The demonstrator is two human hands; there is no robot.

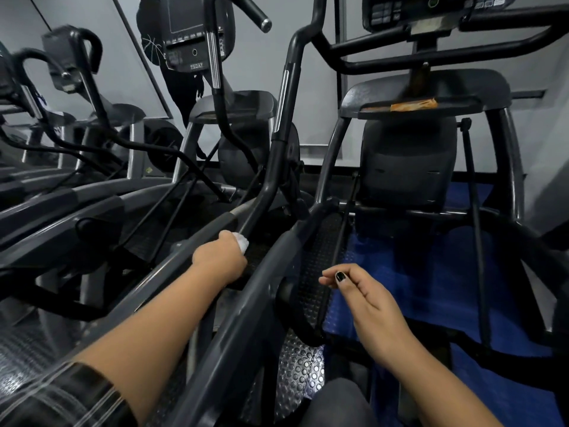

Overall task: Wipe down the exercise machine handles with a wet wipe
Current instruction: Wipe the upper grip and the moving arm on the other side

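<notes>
My left hand grips a bunched white wet wipe and holds it against the lower part of a black machine handle bar that rises to the upper middle. My right hand hangs in the air to the right of the bar, fingers loosely curled, thumb and forefinger close together, holding nothing. A grey side rail of the machine runs diagonally between my two arms.
The machine's console and black crossbars are at the top right, over a tray with an orange packet. More exercise machines stand to the left. Blue studded floor mat lies at the right.
</notes>
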